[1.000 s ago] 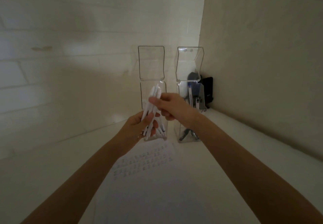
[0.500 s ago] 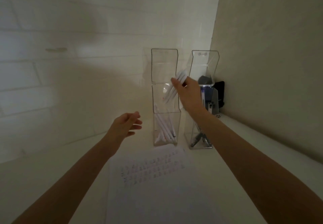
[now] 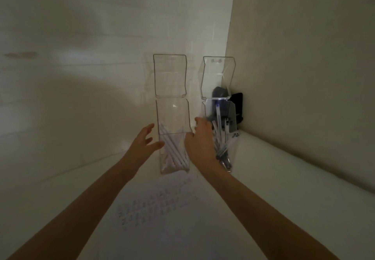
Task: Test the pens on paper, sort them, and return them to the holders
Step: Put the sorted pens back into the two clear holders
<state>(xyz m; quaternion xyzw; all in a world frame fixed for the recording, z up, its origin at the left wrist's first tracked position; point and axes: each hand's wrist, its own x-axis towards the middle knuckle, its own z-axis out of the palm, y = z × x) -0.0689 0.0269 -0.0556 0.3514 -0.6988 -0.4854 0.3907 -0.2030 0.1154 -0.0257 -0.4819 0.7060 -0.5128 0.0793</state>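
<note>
Two clear holders stand side by side at the far right corner of the desk (image 3: 284, 178), close against the walls. The left holder (image 3: 172, 117) has its left lid (image 3: 170, 76) flipped upright, and inside it a bunch of white pens (image 3: 174, 150) leans slantwise, tips down at the bottom right and upper ends against the left wall. The right holder (image 3: 233, 115) also stands with its right lid (image 3: 218, 77) raised. It carries mixed pens (image 3: 220, 129), pale barrels with bluish and dark parts, crowded together with a dark rounded thing at the back that is too dim to name. A black object (image 3: 237, 105) sits behind this holder, in the very corner.

The left hand (image 3: 146, 140) is spread wide and holds nothing, its thumb just beside the left holder's left wall. I cannot tell whether it touches. The right hand (image 3: 199, 140) reaches between the two holders with fingers loosely bent and nothing in them, the thumb at the left holder's right wall.

A sheet of paper (image 3: 158, 205) lies flat on the desk just in front of the holders, rows of small scribbles across its far half.
</note>
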